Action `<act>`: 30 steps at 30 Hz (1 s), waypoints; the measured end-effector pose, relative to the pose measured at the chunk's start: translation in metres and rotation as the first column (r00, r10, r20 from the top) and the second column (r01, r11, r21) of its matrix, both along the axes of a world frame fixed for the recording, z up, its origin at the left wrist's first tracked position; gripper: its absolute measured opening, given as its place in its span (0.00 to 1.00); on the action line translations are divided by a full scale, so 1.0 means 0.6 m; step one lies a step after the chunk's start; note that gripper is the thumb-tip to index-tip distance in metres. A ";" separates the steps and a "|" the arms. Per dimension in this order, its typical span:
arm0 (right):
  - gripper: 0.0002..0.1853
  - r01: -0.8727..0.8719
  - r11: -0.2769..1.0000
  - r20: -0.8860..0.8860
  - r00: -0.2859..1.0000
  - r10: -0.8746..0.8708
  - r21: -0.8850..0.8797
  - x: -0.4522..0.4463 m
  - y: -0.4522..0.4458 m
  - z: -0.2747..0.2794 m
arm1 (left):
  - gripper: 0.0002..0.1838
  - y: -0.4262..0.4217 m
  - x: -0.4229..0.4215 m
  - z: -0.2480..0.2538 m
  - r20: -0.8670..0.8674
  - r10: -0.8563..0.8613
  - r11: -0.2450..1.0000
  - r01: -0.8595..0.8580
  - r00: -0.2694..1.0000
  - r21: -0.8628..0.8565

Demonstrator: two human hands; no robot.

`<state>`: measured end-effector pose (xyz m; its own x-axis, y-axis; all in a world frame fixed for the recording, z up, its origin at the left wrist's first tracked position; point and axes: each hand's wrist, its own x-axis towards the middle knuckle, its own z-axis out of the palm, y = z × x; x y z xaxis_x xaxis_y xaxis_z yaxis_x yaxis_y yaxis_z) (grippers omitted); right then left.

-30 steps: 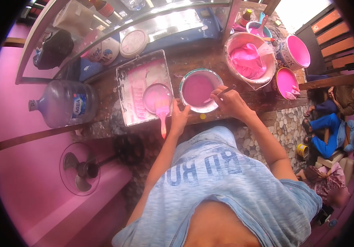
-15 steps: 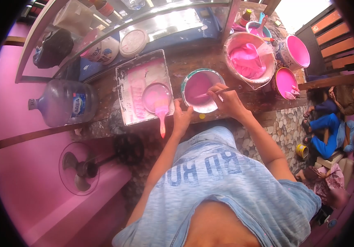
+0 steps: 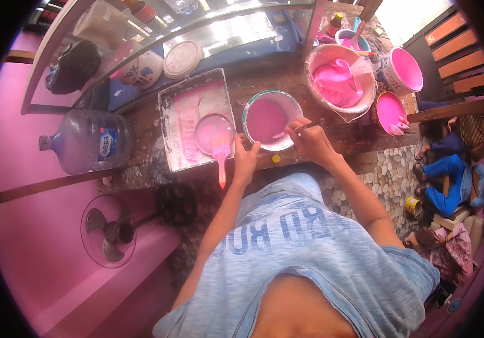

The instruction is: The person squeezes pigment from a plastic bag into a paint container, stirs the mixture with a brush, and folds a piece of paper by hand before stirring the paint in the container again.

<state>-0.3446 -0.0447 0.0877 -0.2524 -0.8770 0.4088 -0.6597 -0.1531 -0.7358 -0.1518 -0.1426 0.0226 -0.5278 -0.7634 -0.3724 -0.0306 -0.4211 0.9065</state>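
A white paint bucket (image 3: 295, 107) with a greenish inner rim holds pink paint (image 3: 267, 120) on the wooden table in front of me. My left hand (image 3: 246, 158) grips its near left side, thumb by the rim; the other fingers are partly hidden. My right hand (image 3: 314, 143) is closed around a thin stick (image 3: 279, 135), whose pale end reaches over the paint at the near right side. Its dark end sticks out past my knuckles. Left of the bucket, a paintbrush (image 3: 221, 163) with pink bristles lies across a round lid (image 3: 205, 128) in the paint tray (image 3: 167, 121).
A large pail (image 3: 313, 70) with pink cloth and more pink paint cans (image 3: 390, 112) stand at the right. A water jug (image 3: 87, 143) lies left of the tray. A glass cabinet (image 3: 107, 62) borders the back. A fan (image 3: 110, 231) stands lower left. Several people sit at far right.
The bucket has shifted slightly left and sits more level, showing more of the paint. The stick's tip has moved from the paint's middle toward the near right rim.
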 end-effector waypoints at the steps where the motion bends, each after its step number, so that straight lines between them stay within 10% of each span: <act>1: 0.03 0.008 1.000 0.023 1.000 -0.008 -0.004 0.000 -0.006 -0.002 | 0.20 0.001 0.002 0.003 0.017 -0.016 1.000 0.016 1.000 0.008; 9: 0.03 0.086 0.991 -0.163 0.984 -0.068 0.105 -0.029 -0.001 0.010 | 0.21 0.003 0.004 0.003 -0.068 0.048 0.998 -0.045 0.997 0.045; 17: 0.03 0.089 0.996 0.053 0.995 -0.087 -0.031 -0.006 -0.021 0.004 | 0.18 0.007 0.001 -0.012 0.090 0.007 0.984 0.009 0.996 -0.177; 30: 0.02 0.158 0.987 0.051 0.987 -0.156 -0.043 -0.015 -0.020 0.007 | 0.22 0.001 0.001 -0.021 0.022 0.006 0.998 -0.005 1.000 -0.057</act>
